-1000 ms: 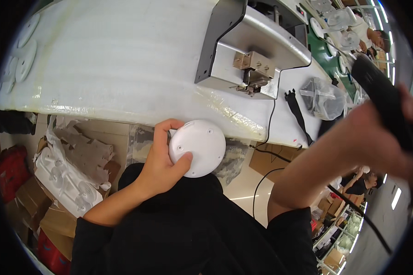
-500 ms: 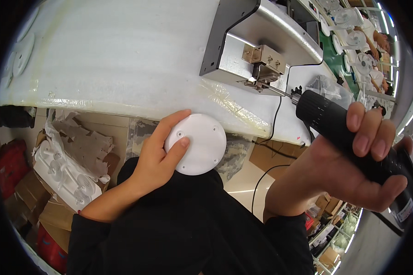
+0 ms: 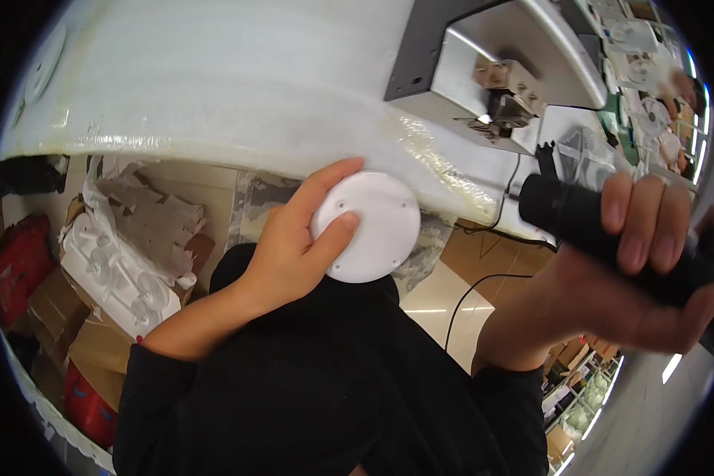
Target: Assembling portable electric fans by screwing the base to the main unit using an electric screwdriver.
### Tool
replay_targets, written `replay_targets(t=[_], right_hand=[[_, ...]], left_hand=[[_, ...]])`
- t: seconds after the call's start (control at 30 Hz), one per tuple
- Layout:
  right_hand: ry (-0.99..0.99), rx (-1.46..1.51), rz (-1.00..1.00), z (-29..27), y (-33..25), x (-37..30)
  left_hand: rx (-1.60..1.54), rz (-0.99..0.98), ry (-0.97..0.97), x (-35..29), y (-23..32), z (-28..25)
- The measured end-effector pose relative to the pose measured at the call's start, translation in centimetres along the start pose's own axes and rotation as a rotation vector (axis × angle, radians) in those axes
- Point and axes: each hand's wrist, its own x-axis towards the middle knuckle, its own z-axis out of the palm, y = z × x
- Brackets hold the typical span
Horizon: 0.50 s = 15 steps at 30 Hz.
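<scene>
A round white plastic disc (image 3: 379,230) with several small screw holes near its rim is gripped at its left side by my left hand (image 3: 289,246). The thumb lies on its upper face, and the disc is over my lap by the table's front edge. My right hand (image 3: 611,305) is wrapped round a black electric screwdriver (image 3: 571,210), off to the right and blurred by motion. Its bit does not show clearly. Beyond the screwdriver stands a grey metal screw feeder (image 3: 432,59) with a small metal outlet block (image 3: 506,103) on its front; the screwdriver is apart from it.
The white-covered table (image 3: 214,87) bears more white discs (image 3: 44,67) at far left. An open carton of white fan parts (image 3: 115,274) stands below it at left. A black cable (image 3: 464,301) hangs at right. People and white fans are at the far right.
The screwdriver has drawn away from the feeder's outlet, where its bit was pointing. The view has shifted, so the feeder sits farther right. My left hand keeps the disc.
</scene>
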Motion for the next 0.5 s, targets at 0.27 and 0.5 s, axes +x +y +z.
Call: replay_targets(t=[0.27,0.5], right_hand=[[0.06,-0.038,0.079,2.8,1.1,-3.3],[0.035,-0.096,0.072,3.4,2.1,-3.8]], left_hand=[[-0.039,0.013,-0.004,0.1,-0.5,0.2],[-0.072,0.009,0.001,0.1,-0.5,0.2]])
